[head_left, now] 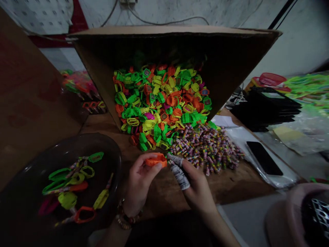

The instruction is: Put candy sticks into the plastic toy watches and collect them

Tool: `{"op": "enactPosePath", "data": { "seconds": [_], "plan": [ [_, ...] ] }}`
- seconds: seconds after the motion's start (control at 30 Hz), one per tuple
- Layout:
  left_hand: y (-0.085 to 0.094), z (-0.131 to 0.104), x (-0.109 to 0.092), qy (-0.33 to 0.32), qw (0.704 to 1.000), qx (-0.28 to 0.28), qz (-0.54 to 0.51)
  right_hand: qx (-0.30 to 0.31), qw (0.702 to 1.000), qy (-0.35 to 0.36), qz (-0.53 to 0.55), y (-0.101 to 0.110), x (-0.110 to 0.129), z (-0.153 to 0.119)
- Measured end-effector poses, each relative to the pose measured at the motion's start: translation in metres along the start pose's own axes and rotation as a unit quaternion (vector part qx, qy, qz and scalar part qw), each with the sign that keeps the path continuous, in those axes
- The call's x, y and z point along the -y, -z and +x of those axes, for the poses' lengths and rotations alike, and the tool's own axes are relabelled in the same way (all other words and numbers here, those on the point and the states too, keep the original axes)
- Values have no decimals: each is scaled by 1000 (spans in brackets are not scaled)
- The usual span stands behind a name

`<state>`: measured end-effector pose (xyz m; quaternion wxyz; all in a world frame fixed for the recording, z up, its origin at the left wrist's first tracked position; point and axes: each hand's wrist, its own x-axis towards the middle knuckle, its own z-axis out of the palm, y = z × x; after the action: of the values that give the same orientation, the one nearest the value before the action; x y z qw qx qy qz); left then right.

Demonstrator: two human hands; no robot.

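Observation:
An orange plastic toy watch (156, 160) is pinched between the thumb and fingers of my left hand (140, 178), just above the table. My right hand (196, 185) has its thumb and forefinger wrapped in black-and-white coverings. Their tips are pressed together at the watch's right end. A small greenish bit shows there, too small to name. Behind my hands spills a heap of green, yellow and orange toy watches (156, 99) from a cardboard box (177, 31) lying on its side. To its right lies a pile of small wrapped candies (205, 147).
At the left a dark basin (113, 144) holds several watches with wrapped candies attached. A black phone (264, 157) rests on clear plastic bags at the right. Beyond it is a stack of black trays (272, 103). A pinkish bucket (290, 195) stands at the lower right.

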<state>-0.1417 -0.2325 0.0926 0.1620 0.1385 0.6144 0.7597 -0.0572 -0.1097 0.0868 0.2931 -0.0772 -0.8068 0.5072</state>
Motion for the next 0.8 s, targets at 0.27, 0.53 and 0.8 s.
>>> {"op": "enactPosePath", "data": {
  "seconds": [0.27, 0.53, 0.8],
  "plan": [
    [0, -4, -7, -113, 990, 18, 86, 15, 998, -54, 43, 0, 5, -3],
    [1, -7, -4, -150, 978, 7, 146, 44, 942, 115, -312, -11, -6, -8],
    [16, -14, 5, -112, 963, 3, 247, 31, 842, 248, -478, -28, -5, -5]
  ]
}}
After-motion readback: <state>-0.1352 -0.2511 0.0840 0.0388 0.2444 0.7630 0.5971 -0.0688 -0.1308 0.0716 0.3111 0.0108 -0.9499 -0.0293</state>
